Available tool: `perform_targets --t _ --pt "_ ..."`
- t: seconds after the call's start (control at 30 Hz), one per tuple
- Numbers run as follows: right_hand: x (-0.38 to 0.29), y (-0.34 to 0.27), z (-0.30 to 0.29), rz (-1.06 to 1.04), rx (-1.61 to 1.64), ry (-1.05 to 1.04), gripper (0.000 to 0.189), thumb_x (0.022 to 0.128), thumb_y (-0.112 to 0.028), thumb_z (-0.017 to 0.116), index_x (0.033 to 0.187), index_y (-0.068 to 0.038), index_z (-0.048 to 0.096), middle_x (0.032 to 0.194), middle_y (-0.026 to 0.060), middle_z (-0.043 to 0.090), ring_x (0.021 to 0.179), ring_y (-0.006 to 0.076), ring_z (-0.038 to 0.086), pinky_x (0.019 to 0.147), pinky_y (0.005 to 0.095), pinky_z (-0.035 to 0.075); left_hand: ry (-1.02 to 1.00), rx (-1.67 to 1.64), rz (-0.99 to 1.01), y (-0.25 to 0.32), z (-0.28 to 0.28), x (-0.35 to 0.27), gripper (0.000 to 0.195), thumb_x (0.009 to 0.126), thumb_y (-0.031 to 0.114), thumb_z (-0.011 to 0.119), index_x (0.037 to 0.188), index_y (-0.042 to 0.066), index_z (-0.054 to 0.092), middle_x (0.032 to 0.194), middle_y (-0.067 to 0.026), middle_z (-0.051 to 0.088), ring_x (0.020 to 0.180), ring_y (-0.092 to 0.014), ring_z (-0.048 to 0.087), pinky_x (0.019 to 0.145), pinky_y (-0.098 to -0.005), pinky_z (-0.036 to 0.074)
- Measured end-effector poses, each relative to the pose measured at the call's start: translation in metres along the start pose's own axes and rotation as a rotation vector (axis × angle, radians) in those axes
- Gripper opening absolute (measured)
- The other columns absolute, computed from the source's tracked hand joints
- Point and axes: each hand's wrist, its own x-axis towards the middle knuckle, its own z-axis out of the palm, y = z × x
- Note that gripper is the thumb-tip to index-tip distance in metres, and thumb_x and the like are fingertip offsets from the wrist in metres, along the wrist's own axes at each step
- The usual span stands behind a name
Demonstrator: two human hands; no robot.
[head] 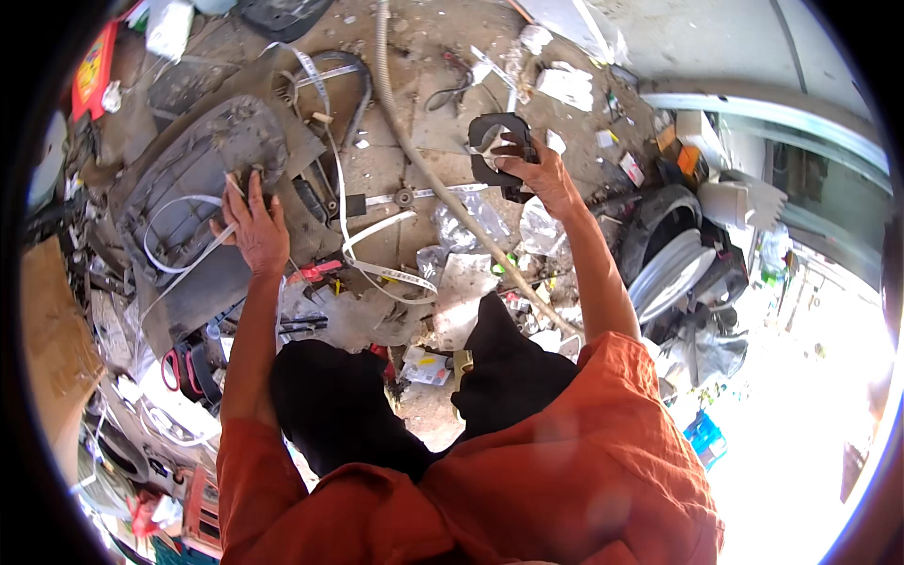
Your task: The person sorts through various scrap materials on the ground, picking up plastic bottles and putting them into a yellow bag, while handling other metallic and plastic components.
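My left hand (256, 229) lies palm down over a dusty grey plastic panel (191, 166) at the left, fingers apart; a thin white strap (166, 265) curves past its fingers. Whether the fingers pinch that strap is not plain. In my right hand (540, 173) is a black plastic housing (487, 131) with a round opening, gripped at its right side above the littered floor. Between the hands, a printed white strap (385, 272) loops over the floor.
A ribbed beige hose (424, 166) crosses the floor from the top to the lower right. Wheel parts (671, 272) stand at the right by a glass-fronted cabinet (812, 155). A cardboard box (56, 346) is at far left. Clear plastic bags (470, 226) and scraps litter the floor.
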Motion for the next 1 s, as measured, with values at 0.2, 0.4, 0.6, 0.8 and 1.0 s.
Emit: perform_targets --t 0.2,0.4,0.6,0.8,1.0 --pt "-0.117 0.043 -0.072 0.365 0.654 0.377 0.025 0.086 -0.032 0.063 0.091 -0.008 0.063 0.076 0.0012 0.063 0.060 0.0110 0.057 0.051 0.0277 0.046 0.027 0.020 0.041 0.002 -0.002 0.001 0.052 0.088 0.031 0.055 0.137 0.024 0.038 0.146 -0.0124 0.025 0.130 -0.031 0.030 0.098 -0.0650 0.012" --pt "-0.266 0.102 -0.089 0.258 0.943 0.707 0.029 0.087 -0.031 0.063 0.096 -0.004 0.063 0.087 0.0050 0.065 0.069 0.0150 0.060 0.060 0.0261 0.049 0.092 0.019 0.125 0.001 -0.001 0.000 0.049 0.090 0.038 0.049 0.136 0.024 0.039 0.144 -0.0152 0.028 0.129 -0.031 0.031 0.097 -0.0672 0.012" --pt "-0.421 0.170 -0.056 0.345 1.264 0.908 0.022 0.088 -0.030 0.060 0.092 -0.008 0.062 0.083 0.0044 0.064 0.063 0.0150 0.060 0.051 0.0294 0.048 0.178 -0.006 0.181 0.004 0.001 -0.003 0.050 0.088 0.040 0.051 0.134 0.023 0.040 0.144 -0.0174 0.028 0.129 -0.034 0.029 0.098 -0.0667 0.008" --pt "-0.578 0.250 -0.092 0.361 1.245 1.106 0.022 0.085 -0.035 0.063 0.084 -0.013 0.063 0.072 0.0017 0.065 0.053 0.0142 0.060 0.045 0.0280 0.046 0.187 0.035 0.193 -0.008 0.018 -0.001 0.052 0.087 0.040 0.051 0.135 0.023 0.038 0.145 -0.0170 0.025 0.131 -0.035 0.024 0.096 -0.0687 0.008" --pt "-0.739 0.322 -0.219 0.448 1.113 1.928 0.044 0.082 -0.044 0.063 0.108 -0.009 0.054 0.098 0.0131 0.063 0.077 0.0265 0.064 0.063 0.0418 0.053 0.135 0.075 0.211 -0.010 0.015 0.007 0.054 0.087 0.045 0.051 0.136 0.022 0.039 0.146 -0.0172 0.023 0.128 -0.040 0.029 0.093 -0.0690 0.016"
